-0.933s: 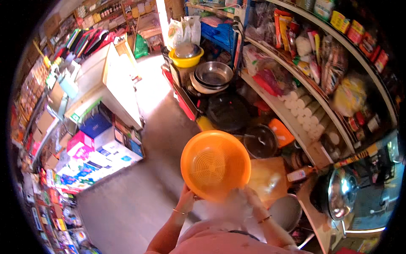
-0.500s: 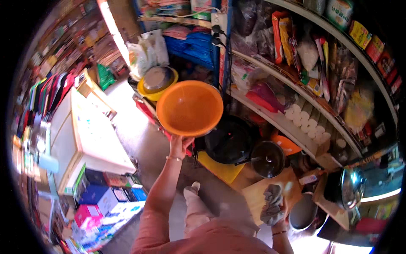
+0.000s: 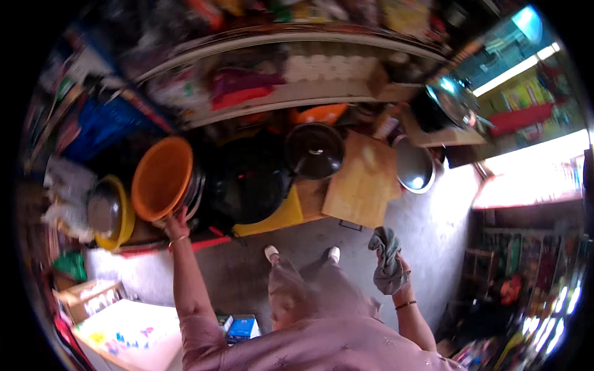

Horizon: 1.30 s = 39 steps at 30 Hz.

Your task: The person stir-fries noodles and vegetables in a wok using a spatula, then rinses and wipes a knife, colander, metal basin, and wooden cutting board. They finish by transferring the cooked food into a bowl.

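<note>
At the left, my left hand [image 3: 176,222] is closed on the near lower edge of an orange basin [image 3: 162,179], which tilts with its hollow facing me. Silvery rims of other bowls show just behind and right of the basin; whether they touch it I cannot tell. Left of it is a yellow basin [image 3: 127,216] with a metal bowl [image 3: 104,212] in it. My right hand [image 3: 402,275] grips a crumpled grey cloth [image 3: 388,260] above the floor, with part of the fingers hidden by the cloth.
Black pans [image 3: 314,150], a wooden board [image 3: 359,179] and a grey pan [image 3: 413,164] line the low stand ahead. Loaded shelves [image 3: 297,102] rise behind. A white-topped counter [image 3: 133,328] is at the lower left; cluttered racks [image 3: 513,253] stand right.
My view has swung to the right, so the shelves now lie straight ahead. The orange basin, still in my left hand, appears further left; my right hand keeps the cloth.
</note>
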Each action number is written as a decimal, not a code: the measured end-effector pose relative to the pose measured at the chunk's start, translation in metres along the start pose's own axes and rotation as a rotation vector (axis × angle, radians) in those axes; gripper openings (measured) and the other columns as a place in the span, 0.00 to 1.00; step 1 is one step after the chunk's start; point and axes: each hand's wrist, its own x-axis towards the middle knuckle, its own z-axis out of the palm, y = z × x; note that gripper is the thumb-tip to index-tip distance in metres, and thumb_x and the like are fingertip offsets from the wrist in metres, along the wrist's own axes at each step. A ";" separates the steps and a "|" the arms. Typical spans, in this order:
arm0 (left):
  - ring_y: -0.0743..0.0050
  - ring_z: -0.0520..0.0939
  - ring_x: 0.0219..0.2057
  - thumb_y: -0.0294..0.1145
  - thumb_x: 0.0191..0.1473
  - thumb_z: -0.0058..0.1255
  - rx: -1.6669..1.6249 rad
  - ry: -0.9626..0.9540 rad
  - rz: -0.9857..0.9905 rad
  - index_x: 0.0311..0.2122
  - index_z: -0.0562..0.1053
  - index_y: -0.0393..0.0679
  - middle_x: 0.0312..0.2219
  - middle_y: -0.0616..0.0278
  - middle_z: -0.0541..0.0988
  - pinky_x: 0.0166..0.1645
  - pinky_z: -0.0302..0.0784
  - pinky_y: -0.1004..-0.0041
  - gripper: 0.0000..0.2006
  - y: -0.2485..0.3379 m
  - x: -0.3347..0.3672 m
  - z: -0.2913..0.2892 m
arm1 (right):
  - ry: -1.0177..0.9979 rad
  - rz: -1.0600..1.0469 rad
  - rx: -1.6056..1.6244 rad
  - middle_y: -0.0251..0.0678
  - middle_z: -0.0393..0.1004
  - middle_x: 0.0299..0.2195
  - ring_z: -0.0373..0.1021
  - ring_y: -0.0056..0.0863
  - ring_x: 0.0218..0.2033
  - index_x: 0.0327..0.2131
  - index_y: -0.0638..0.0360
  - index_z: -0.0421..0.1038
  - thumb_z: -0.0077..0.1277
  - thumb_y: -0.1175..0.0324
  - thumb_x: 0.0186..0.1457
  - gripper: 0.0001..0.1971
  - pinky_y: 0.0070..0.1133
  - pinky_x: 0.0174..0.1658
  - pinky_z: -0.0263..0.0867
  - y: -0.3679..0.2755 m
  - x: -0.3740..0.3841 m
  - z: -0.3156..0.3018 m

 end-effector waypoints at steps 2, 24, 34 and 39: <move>0.64 0.75 0.42 0.45 0.56 0.43 0.082 0.135 -0.025 0.46 0.66 0.34 0.43 0.55 0.72 0.45 0.76 0.72 0.22 0.002 0.005 -0.006 | 0.205 -0.124 0.087 0.43 0.72 0.39 0.71 0.36 0.37 0.48 0.63 0.62 0.38 0.60 0.58 0.20 0.30 0.42 0.69 -0.001 -0.020 0.020; 0.80 0.66 0.27 0.56 0.51 0.45 0.333 0.069 -0.789 0.33 0.63 0.47 0.26 0.69 0.66 0.36 0.65 0.74 0.20 -0.564 -0.328 0.136 | 0.380 0.019 -0.886 0.36 0.74 0.30 0.72 0.23 0.28 0.38 0.64 0.68 0.46 0.70 0.52 0.11 0.20 0.32 0.70 -0.208 0.161 -0.194; 0.85 0.57 0.13 0.53 0.53 0.45 -0.182 0.038 -0.703 0.25 0.64 0.50 0.14 0.73 0.61 0.18 0.50 0.83 0.17 -0.617 -0.392 0.175 | 0.067 0.142 -1.321 0.34 0.72 0.31 0.68 0.19 0.27 0.36 0.68 0.69 0.47 0.71 0.47 0.13 0.16 0.30 0.67 -0.248 0.244 -0.222; 0.86 0.57 0.10 0.51 0.54 0.43 -0.225 0.200 -0.739 0.42 0.68 0.50 0.29 0.72 0.76 0.13 0.49 0.84 0.18 -0.606 -0.437 0.142 | -0.026 0.342 -0.657 0.45 0.71 0.39 0.69 0.33 0.39 0.43 0.69 0.66 0.42 0.71 0.45 0.20 0.29 0.44 0.66 -0.272 0.241 -0.255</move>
